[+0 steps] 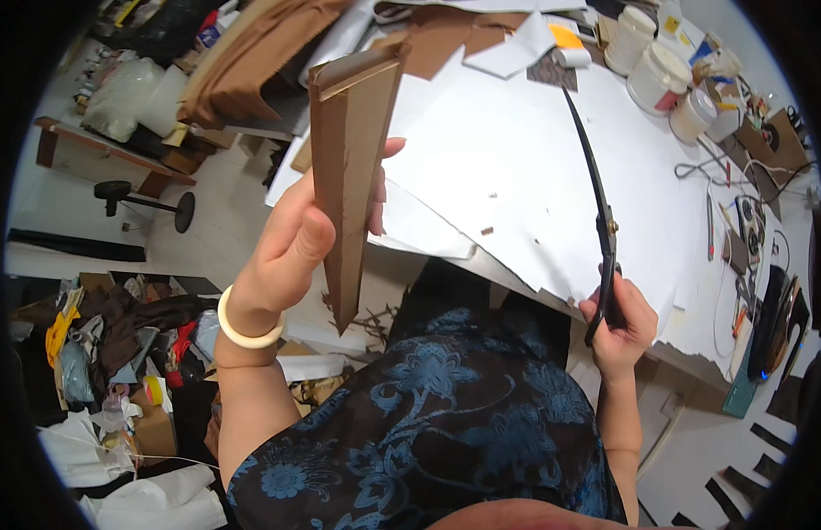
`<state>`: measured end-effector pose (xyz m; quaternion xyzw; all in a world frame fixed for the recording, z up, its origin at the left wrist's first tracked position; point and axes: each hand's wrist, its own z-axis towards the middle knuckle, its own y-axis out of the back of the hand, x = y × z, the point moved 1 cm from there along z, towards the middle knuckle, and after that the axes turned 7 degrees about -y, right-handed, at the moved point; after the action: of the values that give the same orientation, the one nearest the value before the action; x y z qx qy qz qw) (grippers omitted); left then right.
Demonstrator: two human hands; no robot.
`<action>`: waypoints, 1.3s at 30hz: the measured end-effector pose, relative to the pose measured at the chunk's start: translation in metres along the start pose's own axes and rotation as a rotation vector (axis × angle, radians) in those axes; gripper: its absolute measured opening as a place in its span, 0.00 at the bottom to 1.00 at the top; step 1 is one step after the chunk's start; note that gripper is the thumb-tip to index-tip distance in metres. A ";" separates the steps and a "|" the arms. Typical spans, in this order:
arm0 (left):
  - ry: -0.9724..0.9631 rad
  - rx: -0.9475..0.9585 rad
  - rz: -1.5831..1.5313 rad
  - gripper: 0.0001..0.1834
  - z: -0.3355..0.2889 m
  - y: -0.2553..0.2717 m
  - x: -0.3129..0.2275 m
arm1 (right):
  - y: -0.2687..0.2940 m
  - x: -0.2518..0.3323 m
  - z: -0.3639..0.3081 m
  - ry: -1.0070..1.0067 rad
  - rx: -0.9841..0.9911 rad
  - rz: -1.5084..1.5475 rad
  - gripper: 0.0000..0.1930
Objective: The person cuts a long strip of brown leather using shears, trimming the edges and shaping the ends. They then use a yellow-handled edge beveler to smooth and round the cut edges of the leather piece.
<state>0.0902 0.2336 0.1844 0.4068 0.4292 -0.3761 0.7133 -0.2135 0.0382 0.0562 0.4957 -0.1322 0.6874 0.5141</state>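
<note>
Holds the brown folded piece raised, tilted slightly, at the bench's near-left edge, clasped between thumb and fingers of the left hand; grips black scissors by the handles in the right hand, at the near-right edge, pointing toward the far edge; cannot tell the fingers' place in the loops; might drop the piece past the near edge through loosening the clasp; might nick it, or the left fingers, by swinging the blades carelessly leftward; counts one folded piece, one pair of scissors, three white tubs toward the far-right corner, at least two small brown scraps mid-bench, one cream bangle
</note>
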 end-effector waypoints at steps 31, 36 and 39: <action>-0.984 -0.462 0.479 0.44 0.072 -0.031 0.076 | -0.006 0.062 0.015 0.439 0.136 -0.260 0.36; -0.994 -0.443 0.427 0.45 0.076 -0.030 0.087 | -0.012 0.058 0.019 0.445 0.147 -0.263 0.36; -0.992 -0.423 0.381 0.45 0.077 -0.034 0.088 | -0.016 0.058 0.021 0.444 0.139 -0.275 0.36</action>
<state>0.1143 0.1342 0.1175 0.1001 0.0279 -0.2930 0.9504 -0.1880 0.0640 0.1086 0.3801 0.1001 0.7104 0.5838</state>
